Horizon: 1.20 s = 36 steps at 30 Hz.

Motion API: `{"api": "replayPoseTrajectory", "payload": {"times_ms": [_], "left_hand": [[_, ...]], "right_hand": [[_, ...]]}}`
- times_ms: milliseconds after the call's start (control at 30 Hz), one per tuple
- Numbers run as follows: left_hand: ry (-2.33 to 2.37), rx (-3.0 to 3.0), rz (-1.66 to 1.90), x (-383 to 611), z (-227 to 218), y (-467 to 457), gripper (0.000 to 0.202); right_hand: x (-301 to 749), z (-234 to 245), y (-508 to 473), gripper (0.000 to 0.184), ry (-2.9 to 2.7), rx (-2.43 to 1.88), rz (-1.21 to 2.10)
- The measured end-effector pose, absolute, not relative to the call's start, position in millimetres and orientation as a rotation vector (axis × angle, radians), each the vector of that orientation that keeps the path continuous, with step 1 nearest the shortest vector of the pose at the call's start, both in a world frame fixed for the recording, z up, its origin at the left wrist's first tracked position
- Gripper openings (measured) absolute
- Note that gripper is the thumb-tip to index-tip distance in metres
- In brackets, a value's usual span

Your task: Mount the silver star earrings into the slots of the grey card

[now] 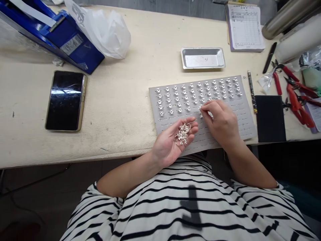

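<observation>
A grey slotted display board (240,113) lies at the table's front edge, its upper rows filled with several small silver jewellery pieces (193,92). My left hand (170,144) rests palm up over the board's near edge, cupping a loose heap of silver pieces (183,133). My right hand (220,120) hovers over the board's middle, its thumb and fingertips pinched on one small silver piece (201,114) at a slot in the part-filled row.
A metal tray (203,57) sits behind the board. A phone (65,100) lies to the left, beyond it a blue case (62,36) and a white plastic bag (105,30). On the right are a black pad (270,117), red-handled pliers (296,97) and a form sheet (245,28).
</observation>
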State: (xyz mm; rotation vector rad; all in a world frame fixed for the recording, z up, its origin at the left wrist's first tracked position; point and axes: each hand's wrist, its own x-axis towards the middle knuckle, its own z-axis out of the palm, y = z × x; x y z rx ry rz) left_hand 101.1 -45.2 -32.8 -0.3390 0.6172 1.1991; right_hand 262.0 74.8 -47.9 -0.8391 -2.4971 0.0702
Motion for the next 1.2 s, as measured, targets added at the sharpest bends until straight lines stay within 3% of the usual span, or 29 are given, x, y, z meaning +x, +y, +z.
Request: {"api": "replayPoseTrajectory", "payload": {"times_ms": [600, 1033, 1200], "left_hand": [[0.542, -0.212, 1.241, 107.1, -48.3, -47.5, 0.043], [0.585, -0.201, 1.158, 104.1, -45.3, -47.9, 0.04], [0.592, -0.208, 1.137, 102.4, -45.6, -46.7, 0.041]], "right_hand": [[249.1, -48.0, 69.7, 0.02, -2.672, -0.994, 0.163], [280.8, -28.7, 70.2, 0.011, -2.483, -1.053, 0.282], [289.1, -30.4, 61.9, 0.018, -2.634, -0.972, 0.34]]}}
